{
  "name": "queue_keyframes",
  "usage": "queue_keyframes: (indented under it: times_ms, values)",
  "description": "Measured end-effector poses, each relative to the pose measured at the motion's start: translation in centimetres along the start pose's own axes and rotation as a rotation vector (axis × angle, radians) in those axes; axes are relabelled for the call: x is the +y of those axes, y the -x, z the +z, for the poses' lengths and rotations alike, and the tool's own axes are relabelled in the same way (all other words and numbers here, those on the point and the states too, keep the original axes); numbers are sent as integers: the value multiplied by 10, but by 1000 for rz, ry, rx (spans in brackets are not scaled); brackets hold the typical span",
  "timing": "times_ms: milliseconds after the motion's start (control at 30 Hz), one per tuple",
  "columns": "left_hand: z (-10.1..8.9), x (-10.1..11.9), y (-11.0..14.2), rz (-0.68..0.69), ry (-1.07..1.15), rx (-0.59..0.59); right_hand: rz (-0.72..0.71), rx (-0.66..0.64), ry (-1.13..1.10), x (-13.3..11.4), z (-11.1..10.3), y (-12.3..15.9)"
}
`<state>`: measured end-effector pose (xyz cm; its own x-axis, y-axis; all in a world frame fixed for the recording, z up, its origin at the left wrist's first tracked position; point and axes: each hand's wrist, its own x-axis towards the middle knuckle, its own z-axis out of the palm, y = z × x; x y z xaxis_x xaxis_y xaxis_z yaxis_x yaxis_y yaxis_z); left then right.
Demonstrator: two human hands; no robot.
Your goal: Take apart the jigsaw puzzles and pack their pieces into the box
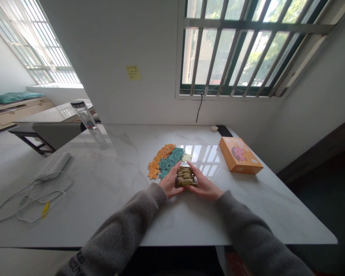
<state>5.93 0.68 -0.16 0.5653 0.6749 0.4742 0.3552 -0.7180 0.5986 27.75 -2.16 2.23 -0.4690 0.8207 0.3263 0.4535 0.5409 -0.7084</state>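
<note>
A stack of yellowish puzzle pieces [185, 177] is gripped between my two hands, low over the white marbled table. My left hand [171, 183] closes on its left side, thumb at the far end and fingers at the near end. From the right, my right hand [204, 185] presses the same stack. Just beyond my left hand lie teal puzzle pieces [172, 161] in an overlapping row. Left of those spreads a fan of orange puzzle pieces [160, 159]. One pale yellow puzzle piece [186, 157] lies flat past my fingertips.
An orange box [239, 155] with a pink picture stands at the right, a black phone [224, 131] and a small white object [214, 128] behind it. At the left are a clear bottle [86, 117], a white power strip [54, 166] and its looped cable [31, 219].
</note>
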Motion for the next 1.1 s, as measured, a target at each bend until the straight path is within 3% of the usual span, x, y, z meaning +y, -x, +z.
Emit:
queue_keyframes:
  times_ms: [267,467,600,733,900,1100]
  values:
    - [-5,5,-2,-82,-59,-52,13,-36,-52,-2,3,2]
    - [-3,6,-3,-198,-157,-21,20,123,-87,-15,-4,-2]
    - [-4,8,0,-150,-274,-71,-54,88,56,-15,-5,-4]
    - [-4,10,0,-75,-192,-72,-54,18,104,-10,-2,-3]
    - [-1,10,-3,-87,-123,-36,-14,-42,37,-6,-1,-1]
    - [-1,8,-3,-61,-200,34,-87,36,30,-3,3,-2]
